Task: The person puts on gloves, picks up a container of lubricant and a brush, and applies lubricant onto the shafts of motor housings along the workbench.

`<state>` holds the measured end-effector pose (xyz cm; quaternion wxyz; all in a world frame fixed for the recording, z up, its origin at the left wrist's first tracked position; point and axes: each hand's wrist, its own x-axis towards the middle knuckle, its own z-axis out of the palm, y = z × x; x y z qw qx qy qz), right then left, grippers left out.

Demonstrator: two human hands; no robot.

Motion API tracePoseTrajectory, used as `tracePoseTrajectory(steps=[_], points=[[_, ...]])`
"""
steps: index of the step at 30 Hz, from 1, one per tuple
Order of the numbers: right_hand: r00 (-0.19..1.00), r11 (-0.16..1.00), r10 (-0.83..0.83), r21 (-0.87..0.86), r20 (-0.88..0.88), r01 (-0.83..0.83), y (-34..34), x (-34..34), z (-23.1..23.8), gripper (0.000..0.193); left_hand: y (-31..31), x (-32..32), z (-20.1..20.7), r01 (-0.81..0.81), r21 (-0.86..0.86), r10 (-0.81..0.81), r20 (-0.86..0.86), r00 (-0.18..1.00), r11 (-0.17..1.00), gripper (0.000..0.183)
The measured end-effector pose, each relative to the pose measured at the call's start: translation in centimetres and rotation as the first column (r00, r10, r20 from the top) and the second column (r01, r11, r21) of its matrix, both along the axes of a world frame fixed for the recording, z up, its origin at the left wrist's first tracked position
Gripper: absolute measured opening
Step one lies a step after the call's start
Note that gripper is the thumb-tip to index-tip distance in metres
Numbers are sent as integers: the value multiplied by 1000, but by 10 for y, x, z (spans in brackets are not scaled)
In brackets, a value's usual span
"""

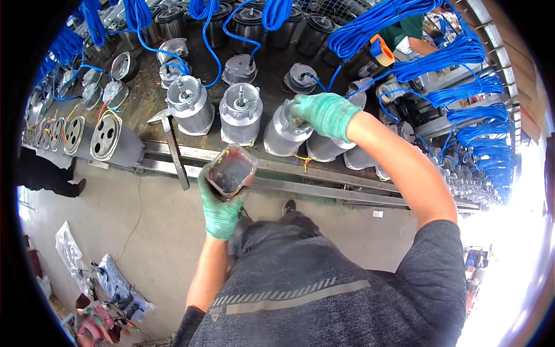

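My left hand [219,215], in a green knitted glove, is wrapped round a clear plastic tub [232,171] with a dark reddish smear inside, in front of the bench edge. My right hand [328,114], gloved the same, reaches over the top of a grey metal motor housing [283,140]. Its fingers are drawn together at the rim; what they pinch, if anything, is hidden. Left of it stand two upright motor housings, one [241,118] with its shaft showing, the other [191,110] beside a hammer [174,147] that lies across the bench edge.
Coiled blue cables [387,23] hang and lie along the back and right, running to grey end covers [240,69]. More housings with holed ends [107,139] lie at left. An orange tape roll [381,51] is at back right, near another person's arm [422,46]. Plastic bags [118,286] lie on the floor.
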<state>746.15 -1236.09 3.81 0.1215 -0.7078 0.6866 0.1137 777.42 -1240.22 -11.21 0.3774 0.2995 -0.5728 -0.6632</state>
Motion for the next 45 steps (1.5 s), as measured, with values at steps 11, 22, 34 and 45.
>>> tracePoseTrajectory(steps=[11,22,34,45], points=[[835,839,-461,-160,299,520,46,-33,-25,26,-1,-13,4,20,-48,-19,19,1000,999,93],[710,785,-576,30,405,619,-14,-69,-39,19,14,-17,25,-56,-100,66,96,993,993,90],[807,986,-32,-113,590,122,-11,-91,-50,18,35,-21,37,-80,-85,91,131,987,993,92],[627,689,-425,-216,653,692,69,-66,-32,20,38,-26,33,-94,-198,133,195,972,976,88]])
